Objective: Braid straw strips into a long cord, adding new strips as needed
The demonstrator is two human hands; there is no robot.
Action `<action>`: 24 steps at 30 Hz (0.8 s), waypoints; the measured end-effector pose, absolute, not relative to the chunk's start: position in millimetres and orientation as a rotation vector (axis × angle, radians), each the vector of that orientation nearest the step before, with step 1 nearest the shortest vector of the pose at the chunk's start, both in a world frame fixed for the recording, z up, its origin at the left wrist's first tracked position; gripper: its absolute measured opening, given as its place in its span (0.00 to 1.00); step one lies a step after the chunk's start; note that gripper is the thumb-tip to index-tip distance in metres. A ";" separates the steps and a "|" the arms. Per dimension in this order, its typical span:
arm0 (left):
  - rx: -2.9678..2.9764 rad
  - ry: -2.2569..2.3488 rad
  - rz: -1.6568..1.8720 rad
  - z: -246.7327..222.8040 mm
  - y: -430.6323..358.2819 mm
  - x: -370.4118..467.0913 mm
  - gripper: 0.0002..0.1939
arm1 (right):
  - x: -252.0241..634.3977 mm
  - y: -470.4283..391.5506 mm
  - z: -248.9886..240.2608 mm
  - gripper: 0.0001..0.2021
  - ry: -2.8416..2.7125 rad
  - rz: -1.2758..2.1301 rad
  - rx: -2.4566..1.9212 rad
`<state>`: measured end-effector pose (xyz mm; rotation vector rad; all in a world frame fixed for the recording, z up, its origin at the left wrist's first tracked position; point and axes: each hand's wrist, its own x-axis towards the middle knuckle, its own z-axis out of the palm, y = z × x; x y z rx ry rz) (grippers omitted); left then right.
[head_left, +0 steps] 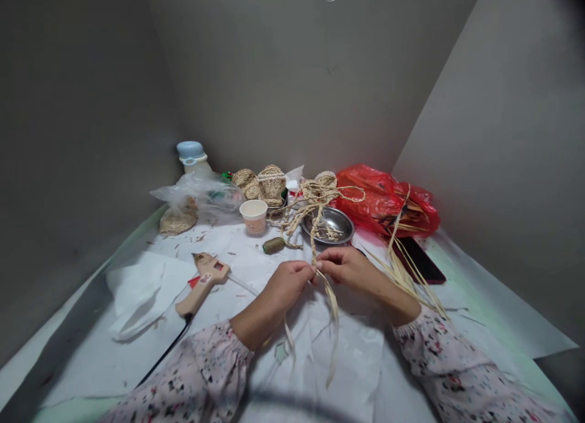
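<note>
1. Your left hand [289, 284] pinches the lower end of the straw braid [313, 235], thumb against finger; your right hand [346, 266] pinches right beside it.
2. The braid runs away from your fingertips, past the metal bowl [346, 219] just beyond your right hand.
3. Loose strands [333, 307] hang below your grip, toward you. I'd hold them apart so they don't tangle.
4. Best bet: pinch close to the last crossing, even tension.
5. Spare strips [404, 270] lie by your right wrist; glue gun [201, 289] left of your left hand, clear of the braid.
</note>
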<state>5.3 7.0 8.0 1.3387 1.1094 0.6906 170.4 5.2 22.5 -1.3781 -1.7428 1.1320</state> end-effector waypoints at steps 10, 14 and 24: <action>1.291 1.254 0.880 -2.0 5.4 8.1 0.10 | 157.0 -7.5 29.4 0.12 -1.747 0.977 -1.598; 1.061 1.097 0.914 -3.8 6.1 7.2 0.09 | 139.5 -22.0 26.8 0.13 -1.868 0.717 -1.595; 0.697 0.861 0.814 1.6 10.8 5.1 0.15 | 113.9 -46.3 15.0 0.22 -2.079 0.253 -1.775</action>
